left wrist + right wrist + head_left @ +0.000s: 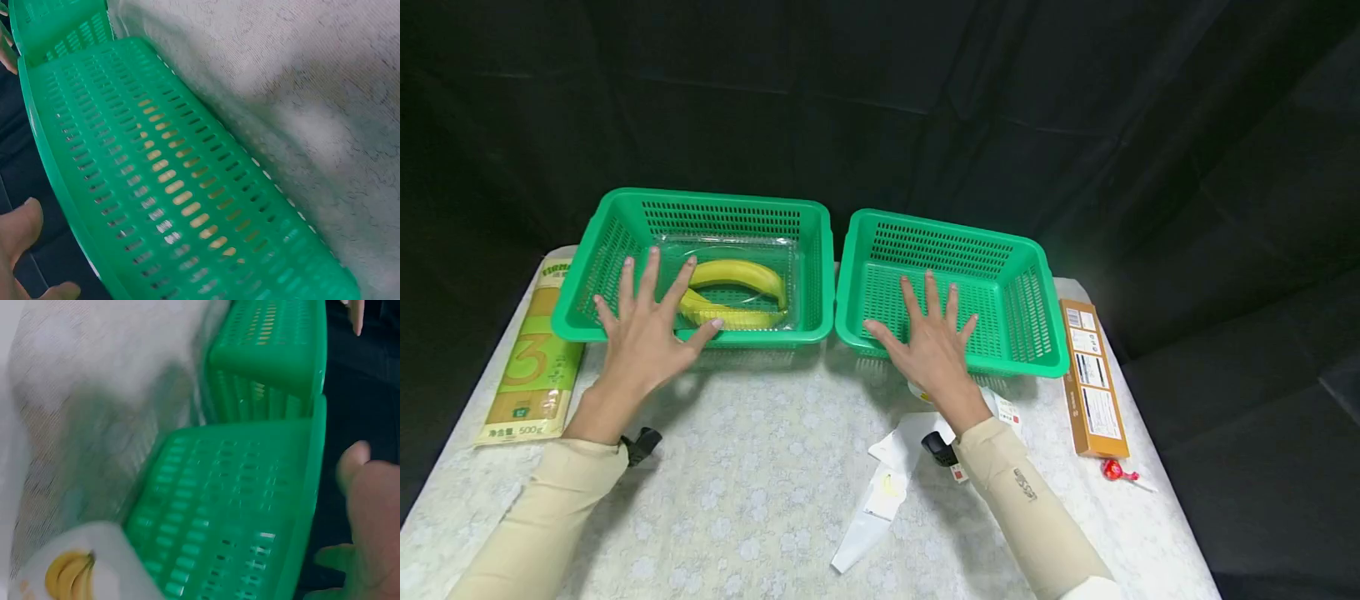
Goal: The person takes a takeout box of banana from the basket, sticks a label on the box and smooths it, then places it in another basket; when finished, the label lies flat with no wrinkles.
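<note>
My left hand (651, 337) is spread with fingers apart over the front rim of the left green basket (816, 275), holding nothing. Inside that basket lie two yellow bananas (737, 273) with a clear plastic tray (781, 250) around them. The left wrist view shows the basket's slotted side (125, 206), yellow showing through the slots. My right hand (936, 346) is likewise spread, its fingers over the right green basket (1037, 308), in which only the slotted floor shows. A white packet with a banana picture (81, 569) lies before it, partly hidden by my right wrist in the head view.
At the left edge lies a flat 500g food packet (535, 358). On the right are a long orange-brown box (1093, 379) and a red lollipop (1112, 470). A white strip (880, 492) lies on the patterned tablecloth (737, 467). Black curtain (880, 100) hangs behind.
</note>
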`<state>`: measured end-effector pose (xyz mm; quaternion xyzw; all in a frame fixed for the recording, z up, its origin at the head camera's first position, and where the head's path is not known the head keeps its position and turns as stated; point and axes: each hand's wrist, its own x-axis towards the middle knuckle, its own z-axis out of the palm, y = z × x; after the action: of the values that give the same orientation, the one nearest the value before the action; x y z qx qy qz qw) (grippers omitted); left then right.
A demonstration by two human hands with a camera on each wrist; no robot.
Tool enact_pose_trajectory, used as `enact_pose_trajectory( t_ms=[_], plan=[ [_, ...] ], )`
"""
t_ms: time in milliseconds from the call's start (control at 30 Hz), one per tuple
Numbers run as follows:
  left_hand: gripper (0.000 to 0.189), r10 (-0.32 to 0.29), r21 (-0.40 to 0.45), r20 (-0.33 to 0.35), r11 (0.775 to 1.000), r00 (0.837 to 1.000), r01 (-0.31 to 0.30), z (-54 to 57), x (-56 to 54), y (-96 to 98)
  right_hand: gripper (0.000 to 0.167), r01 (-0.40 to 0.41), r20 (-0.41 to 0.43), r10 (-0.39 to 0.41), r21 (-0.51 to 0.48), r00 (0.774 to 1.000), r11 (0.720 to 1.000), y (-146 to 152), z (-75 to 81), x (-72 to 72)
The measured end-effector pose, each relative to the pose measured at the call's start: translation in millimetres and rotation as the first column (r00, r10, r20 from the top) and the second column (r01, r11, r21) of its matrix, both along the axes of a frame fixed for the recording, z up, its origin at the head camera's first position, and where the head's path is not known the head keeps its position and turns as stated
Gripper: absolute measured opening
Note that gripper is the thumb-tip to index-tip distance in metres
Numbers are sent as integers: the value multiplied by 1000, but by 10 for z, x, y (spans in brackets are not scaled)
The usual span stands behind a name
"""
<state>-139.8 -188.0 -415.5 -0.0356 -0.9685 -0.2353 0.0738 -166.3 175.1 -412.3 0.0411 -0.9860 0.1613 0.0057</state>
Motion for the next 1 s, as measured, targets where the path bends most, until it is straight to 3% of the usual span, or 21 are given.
enact_pose_trajectory(
  t_ms=[100, 233, 467, 633, 733, 833, 1000],
  plan=[
    [82, 37, 116, -17, 993, 999, -35, -4, -33, -55, 76, -39, -80, 34, -59, 996, 998, -81, 7, -27],
    [75, 105, 247, -42, 965, 994, -91, -6, -109, -163, 44, -115, -201, 80, -168, 976, 979, -261, 42, -71],
    [65, 157, 325, 61, 931, 986, -168, 2, -240, -333, 18, -211, -210, 141, -362, 967, 908, -628, 114, -129],
    [62, 194, 363, 131, 903, 972, -229, 45, -324, -359, 27, -223, -130, 184, -459, 974, 860, -923, 154, -204],
    [60, 197, 372, 169, 894, 966, -248, 49, -381, -363, 34, -180, -54, 176, -490, 983, 853, -1079, 143, -264],
    [58, 186, 360, 211, 898, 960, -253, 46, -422, -379, 41, -130, 9, 157, -509, 988, 851, -1216, 117, -316],
    [62, 141, 300, 300, 925, 943, -234, 52, -468, -446, 68, -16, 163, 124, -542, 979, 840, -1429, 86, -381]
  ],
)
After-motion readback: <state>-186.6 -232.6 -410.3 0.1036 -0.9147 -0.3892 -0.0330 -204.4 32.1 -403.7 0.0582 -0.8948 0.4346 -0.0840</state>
